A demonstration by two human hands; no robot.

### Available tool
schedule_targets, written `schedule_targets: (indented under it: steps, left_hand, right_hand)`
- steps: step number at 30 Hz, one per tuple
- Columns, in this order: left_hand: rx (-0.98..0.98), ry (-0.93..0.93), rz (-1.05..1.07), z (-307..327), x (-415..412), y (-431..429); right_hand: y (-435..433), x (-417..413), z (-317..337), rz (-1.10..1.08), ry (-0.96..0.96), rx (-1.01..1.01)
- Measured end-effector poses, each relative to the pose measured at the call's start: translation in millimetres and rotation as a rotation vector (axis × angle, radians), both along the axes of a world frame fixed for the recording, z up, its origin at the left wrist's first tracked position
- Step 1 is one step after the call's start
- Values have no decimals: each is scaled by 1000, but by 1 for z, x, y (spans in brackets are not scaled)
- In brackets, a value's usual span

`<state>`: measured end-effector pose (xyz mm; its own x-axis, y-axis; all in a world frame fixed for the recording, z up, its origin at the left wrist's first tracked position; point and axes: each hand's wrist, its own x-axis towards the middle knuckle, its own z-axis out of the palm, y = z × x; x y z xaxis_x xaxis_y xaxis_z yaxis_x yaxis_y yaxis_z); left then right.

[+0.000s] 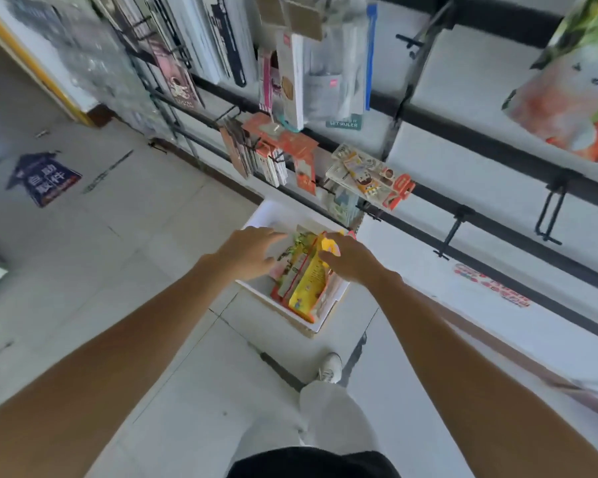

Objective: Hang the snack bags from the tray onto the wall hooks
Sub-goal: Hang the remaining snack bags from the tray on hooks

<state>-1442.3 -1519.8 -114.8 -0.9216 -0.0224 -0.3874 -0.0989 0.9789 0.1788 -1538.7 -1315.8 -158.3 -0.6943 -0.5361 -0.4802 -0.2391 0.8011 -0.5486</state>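
Two hands over the tray [320, 326], snack bags [306, 281] half hidden: left hand [252, 250] spread, right hand [351, 258] unclear.

A ruler set pack [342, 94], clear with a teal label reading SET RULER, hangs against the white wall. Touching its right edge is 1 blue stick-shaped item [371, 56]. Just left of it hangs a tall white card pack [290, 81], and well to the left a dark pack printed with an astronaut [180, 86]. Below and left of the ruler set, orange card packs [287, 143] bunch together. Below and right of it, a tilted sticker sheet [370, 177] shows cartoon figures. Far down-left of it, 1 blue arrow-shaped sticker [44, 179] lies on the pale tiled floor [135, 236]. Far below it stand 1 white sneaker [330, 367] and a pale trouser leg [328, 422]. A blurred red sticker [492, 286] lies well down-right.
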Motion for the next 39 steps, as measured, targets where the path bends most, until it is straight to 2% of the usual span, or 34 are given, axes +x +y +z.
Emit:
schedule_targets:
  steps: [9, 15, 18, 21, 25, 30, 36, 39]
  left_hand:
    - [253, -189, -5, -96, -37, -14]
    - [389, -347, -70, -181, -66, -9]
    - [481, -419, -67, -205, -84, -14]
    - [511, -393, -46, -217, -112, -26]
    - [491, -425, -88, -218, -133, -39]
    - [490, -475, -115, -215, -141, -34]
    - [540, -473, -56, -186, -130, -12]
    - [654, -457, 113, -154, -121, 8]
  right_hand:
    - [-12, 5, -78, -248, -197, 139]
    - [-30, 9, -142, -601, -244, 248]
    - [-44, 8, -171, -586, -230, 304]
    - [-52, 0, -193, -606, -149, 341]
    - [-54, 4, -205, -771, -75, 283]
    - [-50, 22, -183, -921, 36, 166]
    - [-33, 47, -131, -1065, 27, -130]
    - [-16, 63, -105, -1101, 32, -253]
